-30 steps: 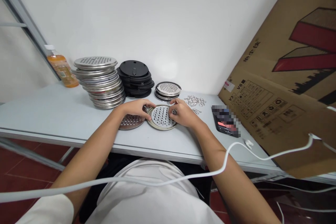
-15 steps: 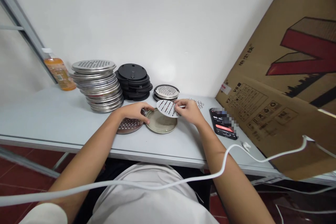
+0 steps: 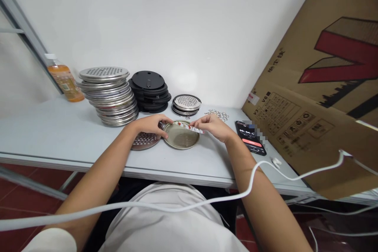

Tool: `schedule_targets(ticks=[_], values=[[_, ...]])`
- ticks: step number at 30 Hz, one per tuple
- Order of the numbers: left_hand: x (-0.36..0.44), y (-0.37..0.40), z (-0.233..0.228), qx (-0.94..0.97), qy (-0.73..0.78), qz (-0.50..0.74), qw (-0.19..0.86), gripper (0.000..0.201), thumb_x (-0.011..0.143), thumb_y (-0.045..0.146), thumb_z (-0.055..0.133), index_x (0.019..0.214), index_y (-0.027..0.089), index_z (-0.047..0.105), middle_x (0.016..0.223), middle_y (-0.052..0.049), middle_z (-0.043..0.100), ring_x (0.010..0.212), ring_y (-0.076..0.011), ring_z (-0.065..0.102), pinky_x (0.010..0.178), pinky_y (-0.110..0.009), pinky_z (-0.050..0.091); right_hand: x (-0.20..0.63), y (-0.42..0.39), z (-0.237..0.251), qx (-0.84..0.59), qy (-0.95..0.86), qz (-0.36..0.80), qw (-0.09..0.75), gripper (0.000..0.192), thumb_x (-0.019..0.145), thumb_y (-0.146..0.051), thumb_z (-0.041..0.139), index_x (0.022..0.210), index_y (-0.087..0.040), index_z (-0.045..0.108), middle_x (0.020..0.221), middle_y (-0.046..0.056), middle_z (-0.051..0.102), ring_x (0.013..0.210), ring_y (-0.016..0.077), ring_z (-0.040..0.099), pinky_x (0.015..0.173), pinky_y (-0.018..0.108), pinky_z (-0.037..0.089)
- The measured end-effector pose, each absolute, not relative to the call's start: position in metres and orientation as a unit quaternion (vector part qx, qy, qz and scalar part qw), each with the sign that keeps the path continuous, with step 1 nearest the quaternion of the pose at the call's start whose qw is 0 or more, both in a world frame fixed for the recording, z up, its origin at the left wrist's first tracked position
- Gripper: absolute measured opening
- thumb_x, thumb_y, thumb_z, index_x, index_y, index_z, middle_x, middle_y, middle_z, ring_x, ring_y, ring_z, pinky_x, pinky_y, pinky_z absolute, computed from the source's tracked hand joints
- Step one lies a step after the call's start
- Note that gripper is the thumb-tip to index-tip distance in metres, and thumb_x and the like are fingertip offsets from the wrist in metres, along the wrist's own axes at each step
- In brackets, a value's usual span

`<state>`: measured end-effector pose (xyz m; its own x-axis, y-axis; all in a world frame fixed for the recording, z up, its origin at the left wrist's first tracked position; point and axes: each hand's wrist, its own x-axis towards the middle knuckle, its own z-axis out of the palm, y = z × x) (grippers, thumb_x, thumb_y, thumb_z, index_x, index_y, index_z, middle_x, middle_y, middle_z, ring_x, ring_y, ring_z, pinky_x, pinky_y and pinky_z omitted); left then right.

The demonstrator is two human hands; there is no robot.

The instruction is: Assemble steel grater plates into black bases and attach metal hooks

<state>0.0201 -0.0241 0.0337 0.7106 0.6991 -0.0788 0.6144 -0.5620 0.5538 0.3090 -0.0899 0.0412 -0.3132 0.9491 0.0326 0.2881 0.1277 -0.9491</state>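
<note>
Centrally, head view: shallow metal pan [image 3: 180,138] lying flat on the table [image 3: 59,134]. Left hand [image 3: 152,124] rests fingers on the pan's left rim, pressing it down rather than gripping; just beneath that hand lies a perforated disc [image 3: 144,140], touching the pan's edge. Right hand [image 3: 212,126] pinches a thin grater plate [image 3: 191,128] by its right edge, held nearly edge-on over the pan's far rim; whether the plate touches the rim is hard to tell at this angle.

Behind: tall stack of steel discs [image 3: 108,94], black discs [image 3: 149,90], a short stack [image 3: 186,103], loose clips [image 3: 218,115]. Bottle [image 3: 65,80] far left. Phone [image 3: 250,137] right, near a leaning cardboard box [image 3: 319,98]. White cable [image 3: 177,204] crosses the lap.

Risks, as judged: the plate, pinched at one edge only, could slip and drop askew; its raised teeth could nick fingertips; an uneven seat could jam it in the pan.
</note>
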Motion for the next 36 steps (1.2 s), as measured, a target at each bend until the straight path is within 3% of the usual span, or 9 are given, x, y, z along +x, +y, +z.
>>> schedule_targets(ticks=[7, 16, 28, 36], values=[[0.02, -0.023, 0.032, 0.889, 0.364, 0.075, 0.27, 0.079, 0.066, 0.049, 0.082, 0.136, 0.02, 0.059, 0.138, -0.01, 0.059, 0.124, -0.0269, 0.056, 0.102, -0.032, 0.045, 0.299, -0.09, 0.036, -0.484, -0.723, 0.401, 0.286, 0.011, 0.066, -0.017, 0.061, 0.058, -0.016, 0.068, 0.082, 0.006, 0.076, 0.085, 0.0195, 0.069, 0.066, 0.023, 0.049], [0.02, -0.025, 0.035, 0.884, 0.371, 0.075, 0.275, 0.076, 0.066, 0.044, 0.083, 0.134, 0.02, 0.06, 0.136, -0.009, 0.059, 0.12, -0.0256, 0.058, 0.098, -0.029, 0.046, 0.289, -0.092, 0.034, -0.526, -0.763, 0.274, 0.256, 0.015, 0.07, -0.014, 0.059, 0.06, -0.016, 0.069, 0.074, 0.003, 0.075, 0.072, 0.0159, 0.068, 0.07, 0.023, 0.049], [0.018, -0.025, 0.035, 0.889, 0.351, 0.072, 0.286, 0.076, 0.069, 0.044, 0.082, 0.137, 0.02, 0.058, 0.138, -0.011, 0.057, 0.124, -0.0264, 0.055, 0.099, -0.03, 0.045, 0.282, -0.092, 0.029, -0.537, -0.791, 0.162, 0.244, 0.013, 0.072, -0.013, 0.062, 0.064, -0.02, 0.07, 0.08, 0.002, 0.076, 0.084, 0.0197, 0.07, 0.097, 0.035, 0.043], [0.017, -0.023, 0.033, 0.886, 0.352, 0.071, 0.292, 0.076, 0.069, 0.042, 0.083, 0.137, 0.021, 0.058, 0.138, -0.01, 0.057, 0.126, -0.0269, 0.054, 0.103, -0.032, 0.043, 0.277, -0.092, 0.025, -0.543, -0.799, 0.127, 0.225, 0.011, 0.072, -0.015, 0.065, 0.066, -0.02, 0.071, 0.083, 0.002, 0.077, 0.086, 0.0208, 0.069, 0.096, 0.036, 0.041]])
